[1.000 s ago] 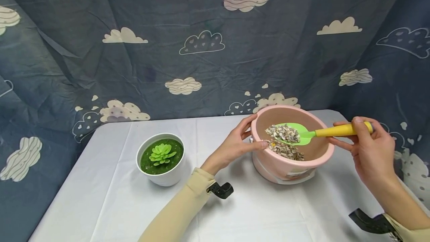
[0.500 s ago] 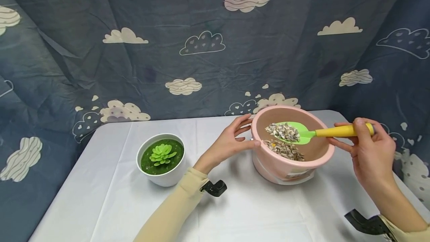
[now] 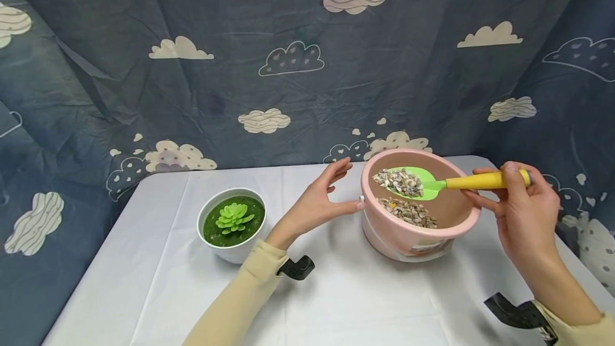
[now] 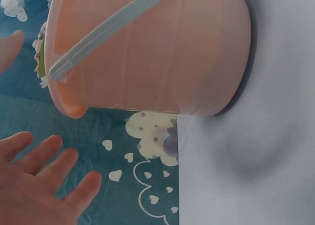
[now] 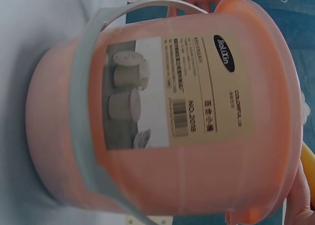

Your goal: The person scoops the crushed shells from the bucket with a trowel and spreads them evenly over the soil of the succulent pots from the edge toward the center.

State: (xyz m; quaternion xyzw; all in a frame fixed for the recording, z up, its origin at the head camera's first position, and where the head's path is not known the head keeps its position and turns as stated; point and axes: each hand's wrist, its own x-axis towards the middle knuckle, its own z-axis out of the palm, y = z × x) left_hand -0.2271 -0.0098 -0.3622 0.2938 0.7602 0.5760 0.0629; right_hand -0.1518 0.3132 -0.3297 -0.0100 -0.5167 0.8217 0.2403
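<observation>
My right hand (image 3: 526, 212) grips the yellow handle of a small trowel (image 3: 473, 181) at the bucket's right side. Its green blade lies over the bucket's mouth, heaped with small shells or shell-like gravel (image 3: 399, 181). More of the same gravel (image 3: 408, 213) lies inside the pink bucket (image 3: 384, 236), which stands upright on the table. My left hand (image 3: 312, 204) is beside the bucket's left rim, fingers spread and thumb pointing at it. In the left wrist view, the left hand (image 4: 39, 185) shows a gap to the bucket wall (image 4: 162, 62).
A white pot (image 3: 235, 252) with a green succulent (image 3: 234, 218) stands left of the left forearm. The bucket's grey handle (image 5: 83, 112) hangs down over its labelled front. Behind the white-covered table (image 3: 360, 303) hangs a dark cloud-patterned cloth (image 3: 230, 9).
My left hand has let go of the bucket's rim and drawn away to the left. The loaded trowel has shifted slightly left and up.
</observation>
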